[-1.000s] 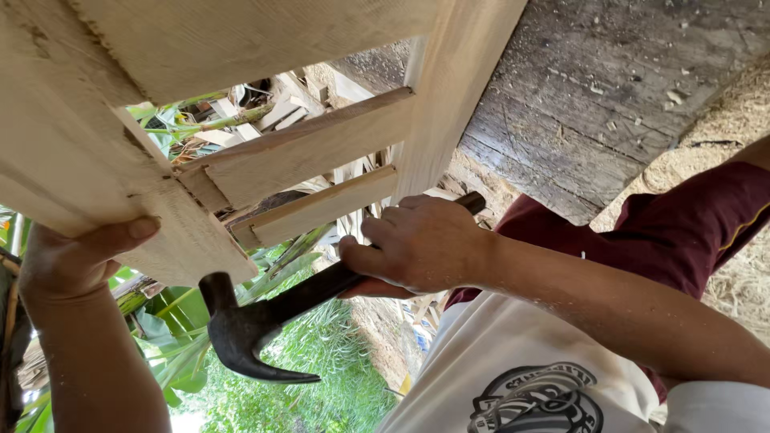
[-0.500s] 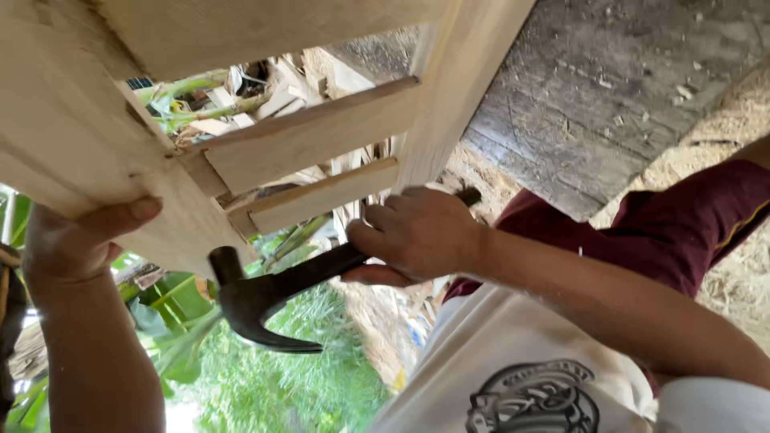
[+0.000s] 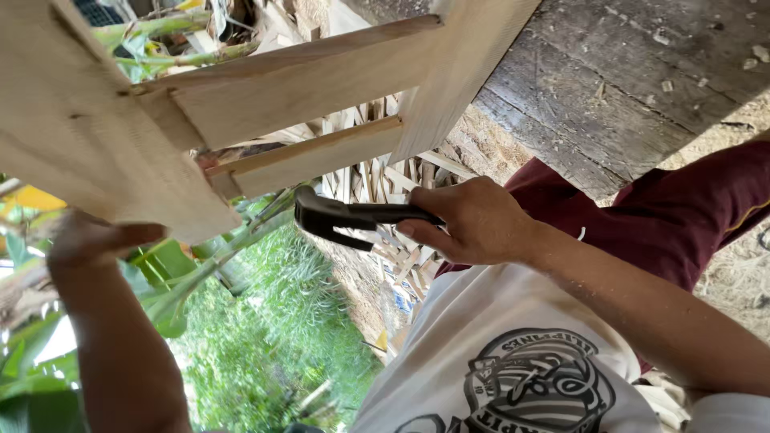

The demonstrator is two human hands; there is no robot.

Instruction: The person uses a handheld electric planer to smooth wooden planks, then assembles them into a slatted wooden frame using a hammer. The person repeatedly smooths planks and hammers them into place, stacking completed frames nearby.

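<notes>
A pale wooden frame (image 3: pixel 120 152) made of a broad plank and two cross slats (image 3: pixel 305 88) fills the upper left. My left hand (image 3: pixel 92 240) grips the lower edge of the broad plank, thumb on its face. My right hand (image 3: pixel 477 220) is closed around the black handle of a claw hammer (image 3: pixel 337 216). The hammer head sits just under the lower slat (image 3: pixel 313 160), close to where that slat meets the plank. My white printed shirt (image 3: pixel 513 361) and dark red trousers (image 3: pixel 658 216) lie below the right arm.
A weathered grey board (image 3: pixel 634 72) and sawdust-covered ground (image 3: pixel 481 144) lie at the upper right. Thin wood offcuts (image 3: pixel 377 184) are piled behind the frame. Green grass and leaves (image 3: pixel 265 345) fill the lower left.
My right hand has swung the hammer head upward, from well under the frame to just beneath the lower slat. The view has moved closer to the frame.
</notes>
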